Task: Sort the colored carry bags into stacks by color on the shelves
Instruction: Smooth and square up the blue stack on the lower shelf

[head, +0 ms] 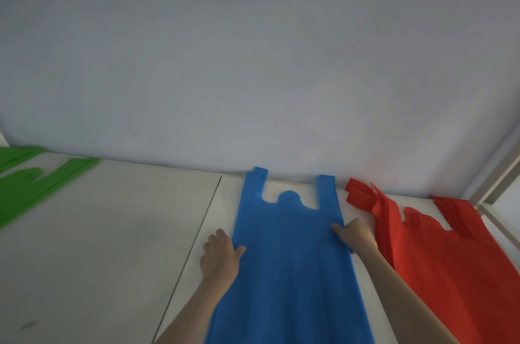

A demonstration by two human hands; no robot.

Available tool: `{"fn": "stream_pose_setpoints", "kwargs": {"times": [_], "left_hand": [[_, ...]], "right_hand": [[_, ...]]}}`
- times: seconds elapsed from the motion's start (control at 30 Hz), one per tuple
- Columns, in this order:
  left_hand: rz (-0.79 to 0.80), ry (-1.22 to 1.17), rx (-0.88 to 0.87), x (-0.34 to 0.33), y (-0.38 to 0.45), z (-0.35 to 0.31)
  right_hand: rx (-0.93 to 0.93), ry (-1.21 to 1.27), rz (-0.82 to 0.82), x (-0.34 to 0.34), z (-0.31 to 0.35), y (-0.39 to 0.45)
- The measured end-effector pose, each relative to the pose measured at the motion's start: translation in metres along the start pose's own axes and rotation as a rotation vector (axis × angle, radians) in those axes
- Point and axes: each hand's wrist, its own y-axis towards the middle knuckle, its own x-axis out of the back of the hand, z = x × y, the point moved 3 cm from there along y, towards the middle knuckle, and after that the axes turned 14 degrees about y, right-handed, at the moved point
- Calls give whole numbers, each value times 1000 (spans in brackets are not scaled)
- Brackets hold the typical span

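A blue carry bag (289, 259) lies flat on the white shelf (112, 231), its two handles pointing at the back wall. My left hand (221, 255) grips the bag's left edge, thumb on top of the fabric. My right hand (353, 234) holds the right edge with curled fingers. To the right lies a red bag stack (450, 265), handles rumpled near the wall. A green bag stack (31, 186) lies at the far left of the shelf.
A pale wall (253, 62) rises straight behind the shelf. A seam between shelf boards (194, 239) runs just left of the blue bag. A metal frame post (498, 180) stands at the right end.
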Motion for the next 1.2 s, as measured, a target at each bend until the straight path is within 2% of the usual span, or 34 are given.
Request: {"fn": "stream_pose_setpoints", "kwargs": {"times": [0.17, 0.37, 0.6, 0.67, 0.8, 0.93, 1.07, 1.2], "left_hand": [[27, -41, -19, -3, 8, -3], [235, -267, 22, -11, 18, -10], [312, -127, 10, -13, 16, 2], [320, -142, 36, -10, 18, 0], [214, -19, 40, 3, 24, -10], [274, -18, 22, 0, 35, -15], [263, 3, 32, 4, 44, -18], [170, 56, -82, 6, 41, -28]], "right_hand": [[-29, 56, 85, 4, -7, 4], [-113, 181, 169, 4, -10, 3], [-216, 90, 297, 11, -13, -19], [-196, 99, 254, 11, -11, -17], [-117, 125, 152, 5, -12, -9], [-63, 97, 110, 1, -18, -14], [-42, 217, 48, -1, -24, -20], [-5, 311, -12, -3, -23, -29]]}}
